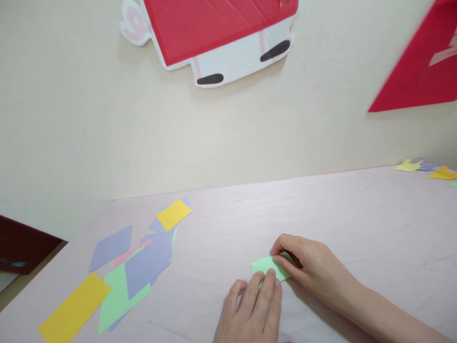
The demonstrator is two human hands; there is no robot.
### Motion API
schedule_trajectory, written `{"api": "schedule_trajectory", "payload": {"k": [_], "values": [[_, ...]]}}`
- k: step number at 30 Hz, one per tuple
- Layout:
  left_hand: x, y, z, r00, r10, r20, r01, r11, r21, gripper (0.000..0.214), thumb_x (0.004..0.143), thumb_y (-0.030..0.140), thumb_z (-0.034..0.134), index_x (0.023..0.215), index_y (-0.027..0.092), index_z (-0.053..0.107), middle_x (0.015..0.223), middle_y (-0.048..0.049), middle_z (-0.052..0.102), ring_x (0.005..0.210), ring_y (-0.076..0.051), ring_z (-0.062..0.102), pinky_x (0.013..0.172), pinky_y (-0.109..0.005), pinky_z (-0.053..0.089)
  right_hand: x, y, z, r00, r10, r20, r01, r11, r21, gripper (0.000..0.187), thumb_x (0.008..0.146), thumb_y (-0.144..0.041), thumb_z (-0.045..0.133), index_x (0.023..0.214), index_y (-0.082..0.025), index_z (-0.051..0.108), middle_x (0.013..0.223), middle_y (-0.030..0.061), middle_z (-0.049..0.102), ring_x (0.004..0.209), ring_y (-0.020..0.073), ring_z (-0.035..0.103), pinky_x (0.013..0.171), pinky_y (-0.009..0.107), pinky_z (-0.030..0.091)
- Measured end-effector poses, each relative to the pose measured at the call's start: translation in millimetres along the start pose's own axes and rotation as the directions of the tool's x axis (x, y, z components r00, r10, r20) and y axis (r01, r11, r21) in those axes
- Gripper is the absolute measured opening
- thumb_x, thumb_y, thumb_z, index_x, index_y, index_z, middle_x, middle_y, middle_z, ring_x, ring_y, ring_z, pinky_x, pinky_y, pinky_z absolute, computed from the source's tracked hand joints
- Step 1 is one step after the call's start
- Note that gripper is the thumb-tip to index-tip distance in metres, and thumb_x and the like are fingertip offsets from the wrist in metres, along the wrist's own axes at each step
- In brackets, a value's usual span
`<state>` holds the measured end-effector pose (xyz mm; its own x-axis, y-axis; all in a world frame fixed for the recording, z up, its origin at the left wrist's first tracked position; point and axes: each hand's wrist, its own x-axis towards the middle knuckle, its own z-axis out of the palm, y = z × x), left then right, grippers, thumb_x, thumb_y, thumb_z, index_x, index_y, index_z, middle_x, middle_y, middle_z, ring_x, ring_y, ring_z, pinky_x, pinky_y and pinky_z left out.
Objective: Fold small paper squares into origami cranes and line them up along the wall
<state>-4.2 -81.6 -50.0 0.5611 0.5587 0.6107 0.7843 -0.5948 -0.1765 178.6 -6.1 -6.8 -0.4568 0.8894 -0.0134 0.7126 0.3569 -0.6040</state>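
Note:
A light green piece of paper, which looks folded, lies on the cloth-covered table. My left hand rests on its near edge, fingers stretched out and pressing it down. From the right, my right hand pinches the paper's far right part between thumb and fingers. Both hands cover some of the sheet, so its full outline is hidden.
Yellow paper, purple paper and green paper overlap in a loose pile at the left. Cut paper shapes lie at the far right by the wall. Red decorations hang there.

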Motion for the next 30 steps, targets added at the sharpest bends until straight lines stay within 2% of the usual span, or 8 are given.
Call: {"api": "schedule_trajectory", "payload": {"k": [10,21,26,30], "values": [[-1,-3,-1.3,0.997,0.007,0.077,-0.008,1.0,0.012,0.053,0.098,0.053,0.033,0.115,0.017,0.068,0.126,-0.0059,0.065,0.108,-0.022,0.051,0.085,-0.034,0.035,-1,3,3,1.0,-0.011,-0.008,0.011,1.0,-0.002,0.014,0.087,-0.016,0.049,0.09,-0.022,0.061,0.083,0.0009,0.069,0.076,0.0171,0.064,0.068,0.026,0.043],[4,-3,-5.3,0.996,0.012,0.085,-0.015,0.999,0.033,0.056,0.099,0.055,0.03,0.11,0.018,0.071,0.122,-0.006,0.068,0.104,-0.022,0.053,0.084,-0.035,0.035,-1,3,3,0.998,-0.069,-0.013,0.069,0.998,-0.006,0.016,0.089,-0.016,0.046,0.087,-0.022,0.06,0.086,0.0011,0.069,0.079,0.0169,0.064,0.07,0.027,0.044],[9,-4,-10.7,0.991,0.023,0.131,-0.029,0.998,0.048,0.055,0.094,0.06,0.038,0.109,0.019,0.071,0.12,-0.0044,0.069,0.102,-0.022,0.053,0.087,-0.036,0.035,-2,2,4,0.998,-0.07,-0.004,0.07,0.997,-0.021,0.017,0.089,-0.015,0.045,0.087,-0.021,0.06,0.086,0.0014,0.069,0.08,0.0172,0.063,0.071,0.028,0.045],[14,-5,-12.6,0.994,0.019,0.109,-0.021,1.0,0.014,0.052,0.095,0.057,0.038,0.101,0.018,0.072,0.114,-0.0036,0.072,0.097,-0.021,0.055,0.085,-0.036,0.035,-2,2,4,0.996,-0.09,0.0,0.09,0.995,-0.043,0.019,0.09,-0.012,0.042,0.089,-0.021,0.059,0.088,0.0028,0.067,0.082,0.0178,0.062,0.072,0.029,0.045]]}}
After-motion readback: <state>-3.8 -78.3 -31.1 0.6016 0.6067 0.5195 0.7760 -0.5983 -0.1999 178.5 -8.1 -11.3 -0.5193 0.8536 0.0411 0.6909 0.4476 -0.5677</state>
